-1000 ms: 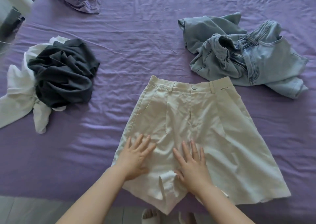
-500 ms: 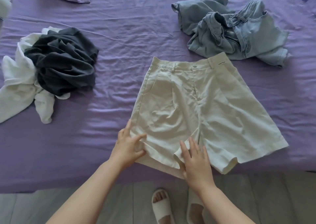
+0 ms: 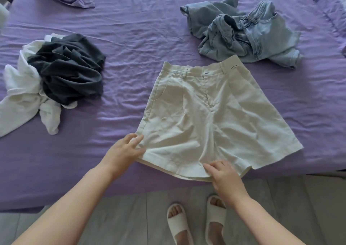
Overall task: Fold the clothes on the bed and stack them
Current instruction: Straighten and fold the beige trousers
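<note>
At the near edge of the bed (image 3: 131, 29) my cream shorts (image 3: 206, 117) lie flat, waistband toward 12 o'clock, hems toward me. My left hand (image 3: 123, 152) pinches the left leg's outer hem corner at 9 o'clock of the shorts; my right hand (image 3: 224, 177) grips the hem near the crotch at 6 o'clock. The hands are apart. Crumpled jeans (image 3: 249, 33) sit just beyond the waistband at 1 o'clock, and a dark top (image 3: 69, 68) over a white one (image 3: 20, 93) lies at 9 o'clock.
</note>
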### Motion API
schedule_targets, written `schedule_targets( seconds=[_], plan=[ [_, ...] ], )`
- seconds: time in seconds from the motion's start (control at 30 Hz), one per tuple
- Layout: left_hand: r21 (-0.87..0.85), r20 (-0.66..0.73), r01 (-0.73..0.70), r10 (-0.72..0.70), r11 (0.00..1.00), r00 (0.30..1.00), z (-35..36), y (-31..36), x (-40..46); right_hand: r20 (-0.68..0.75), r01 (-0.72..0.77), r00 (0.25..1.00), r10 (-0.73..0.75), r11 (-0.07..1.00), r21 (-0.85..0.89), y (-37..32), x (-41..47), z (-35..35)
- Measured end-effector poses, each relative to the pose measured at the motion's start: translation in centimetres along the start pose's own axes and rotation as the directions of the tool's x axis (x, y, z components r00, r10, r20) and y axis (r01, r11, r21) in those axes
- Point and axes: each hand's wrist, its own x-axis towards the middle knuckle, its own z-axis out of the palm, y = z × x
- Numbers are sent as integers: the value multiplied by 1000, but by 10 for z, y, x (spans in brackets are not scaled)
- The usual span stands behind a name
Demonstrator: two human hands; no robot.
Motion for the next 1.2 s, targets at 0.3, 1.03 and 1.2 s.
schedule_targets(
  seconds=[0.3, 1.03, 1.2],
  plan=[
    [-204, 301, 166, -99, 965, 948, 11, 81, 58, 91, -204, 976, 196, 976, 77, 45, -2, -6],
    [-281, -33, -51, 43, 958, 998, 7, 227, 142, 31, -345, 938, 345, 926, 154, 161, 18, -47],
    [-665, 300, 238, -39, 708, 953, 3, 238, 172, 11, -642, 767, 642, 767, 13, 218, 48, -68]
  ],
)
